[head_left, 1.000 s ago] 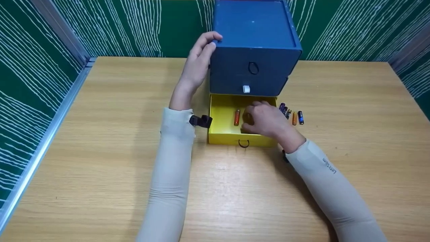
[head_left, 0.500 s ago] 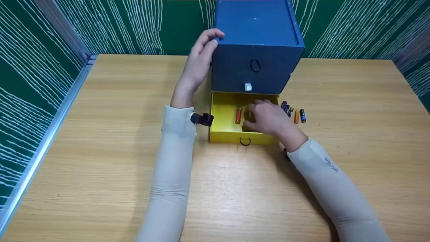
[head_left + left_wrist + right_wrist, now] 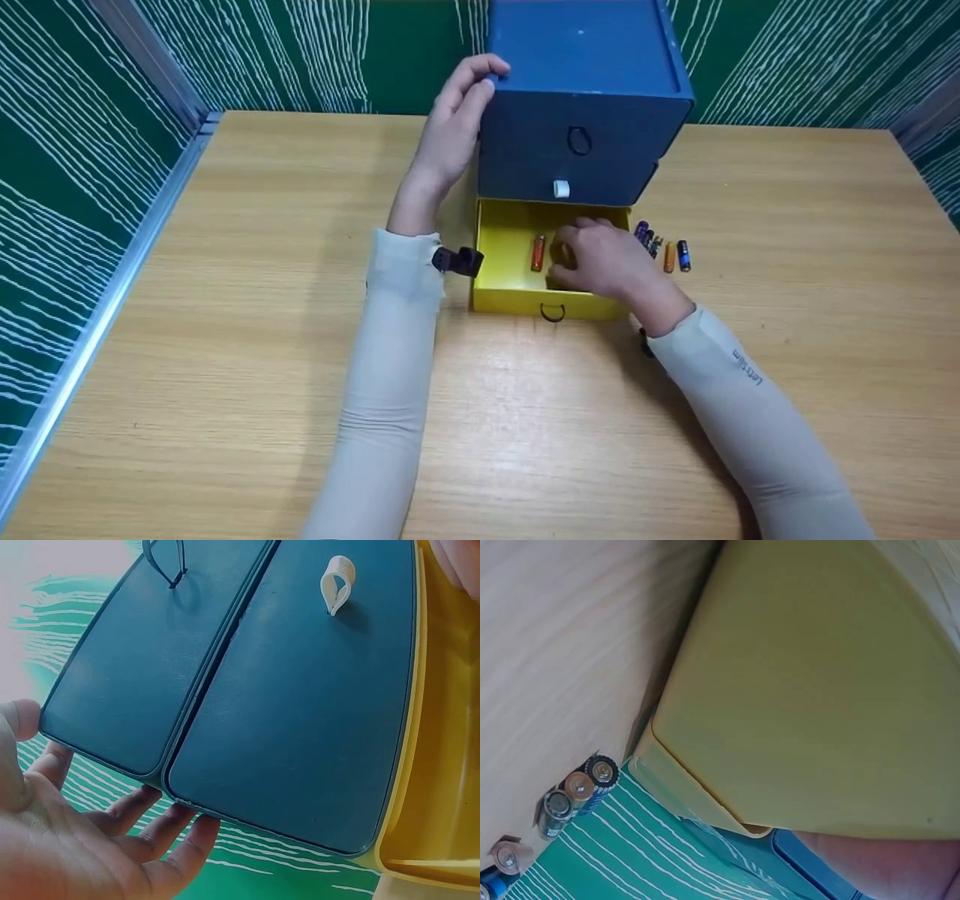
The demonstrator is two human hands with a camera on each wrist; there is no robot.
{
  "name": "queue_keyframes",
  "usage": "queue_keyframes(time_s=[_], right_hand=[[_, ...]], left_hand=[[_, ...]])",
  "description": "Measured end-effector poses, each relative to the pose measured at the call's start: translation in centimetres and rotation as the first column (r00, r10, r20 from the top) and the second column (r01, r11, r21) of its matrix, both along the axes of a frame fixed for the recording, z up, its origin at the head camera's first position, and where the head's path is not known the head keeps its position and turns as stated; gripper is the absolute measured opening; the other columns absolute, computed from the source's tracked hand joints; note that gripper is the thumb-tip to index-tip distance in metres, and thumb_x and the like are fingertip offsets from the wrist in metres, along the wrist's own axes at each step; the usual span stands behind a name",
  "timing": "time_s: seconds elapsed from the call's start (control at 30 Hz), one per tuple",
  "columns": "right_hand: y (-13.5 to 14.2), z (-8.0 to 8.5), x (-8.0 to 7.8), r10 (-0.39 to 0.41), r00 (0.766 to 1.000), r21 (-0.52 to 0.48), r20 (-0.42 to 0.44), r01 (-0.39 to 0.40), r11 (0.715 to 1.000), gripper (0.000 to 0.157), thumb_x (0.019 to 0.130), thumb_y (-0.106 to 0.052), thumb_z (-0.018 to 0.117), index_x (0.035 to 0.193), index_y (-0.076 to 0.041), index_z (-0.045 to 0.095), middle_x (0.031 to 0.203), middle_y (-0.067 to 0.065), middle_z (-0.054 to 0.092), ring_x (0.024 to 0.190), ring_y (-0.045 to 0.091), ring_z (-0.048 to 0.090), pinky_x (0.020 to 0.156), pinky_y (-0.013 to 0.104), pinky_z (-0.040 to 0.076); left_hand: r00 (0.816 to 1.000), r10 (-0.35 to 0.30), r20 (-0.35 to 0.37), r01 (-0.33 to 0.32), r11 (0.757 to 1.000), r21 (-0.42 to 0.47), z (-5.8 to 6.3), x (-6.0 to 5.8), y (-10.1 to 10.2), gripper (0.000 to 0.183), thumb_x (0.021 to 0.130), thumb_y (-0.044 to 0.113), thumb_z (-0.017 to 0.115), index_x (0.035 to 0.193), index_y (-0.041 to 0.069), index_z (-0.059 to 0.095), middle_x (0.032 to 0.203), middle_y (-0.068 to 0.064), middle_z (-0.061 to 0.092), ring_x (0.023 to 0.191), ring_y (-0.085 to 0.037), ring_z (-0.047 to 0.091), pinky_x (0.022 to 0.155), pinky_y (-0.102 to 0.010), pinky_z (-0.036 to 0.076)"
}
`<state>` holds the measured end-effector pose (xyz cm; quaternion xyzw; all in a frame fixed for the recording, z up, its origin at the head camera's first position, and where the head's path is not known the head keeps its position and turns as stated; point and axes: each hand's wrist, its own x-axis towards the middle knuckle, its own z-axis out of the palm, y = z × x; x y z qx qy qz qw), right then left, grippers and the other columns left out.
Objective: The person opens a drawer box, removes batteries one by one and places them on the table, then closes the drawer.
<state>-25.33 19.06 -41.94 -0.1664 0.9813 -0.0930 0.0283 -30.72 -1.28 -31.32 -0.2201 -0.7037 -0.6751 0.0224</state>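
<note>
My left hand (image 3: pixel 450 135) braces the left side of a blue drawer cabinet (image 3: pixel 577 146) near its upper front corner. In the left wrist view its spread fingers (image 3: pixel 180 840) touch that side. Low in the cabinet, a yellow drawer (image 3: pixel 551 304) stands pulled out. One red battery (image 3: pixel 538 253) lies inside it. Right of that battery my right hand (image 3: pixel 611 259) reaches down into the drawer, fingers bent and thumb apart. Its fingertips are hidden behind the drawer wall (image 3: pixel 802 690) in the right wrist view, and I cannot tell whether they hold anything.
Just right of the drawer several batteries lie on the wooden table (image 3: pixel 225 337), among them an orange one (image 3: pixel 669 256) and a blue one (image 3: pixel 683 256). A white pull tab (image 3: pixel 561 188) and a dark loop (image 3: pixel 579 140) mark the cabinet front. Green patterned panels (image 3: pixel 420 56) enclose the table.
The whole head view has shifted slightly, so everything appears a little higher and further right. Both hands, the drawer and the batteries keep their places relative to one another.
</note>
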Motion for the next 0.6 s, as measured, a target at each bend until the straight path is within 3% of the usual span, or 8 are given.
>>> queue_keyframes(time_s=[0.6], right_hand=[[-0.03, -0.09, -0.07, 0.012, 0.999, -0.011, -0.037, -0.012, 1.000, 0.034, 0.075, -0.037, 0.062, 0.100, -0.014, 0.060, 0.084, 0.002, 0.056, 0.077, 0.021, 0.046, 0.069, 0.034, 0.044]], left_hand=[[1.000, -0.008, 0.030, 0.008, 1.000, 0.020, 0.27, 0.03, -0.04, 0.022, 0.094, 0.018, 0.034, 0.112, 0.014, 0.047, 0.129, 0.006, 0.038, 0.117, -0.007, 0.033, 0.097, -0.022, 0.028]])
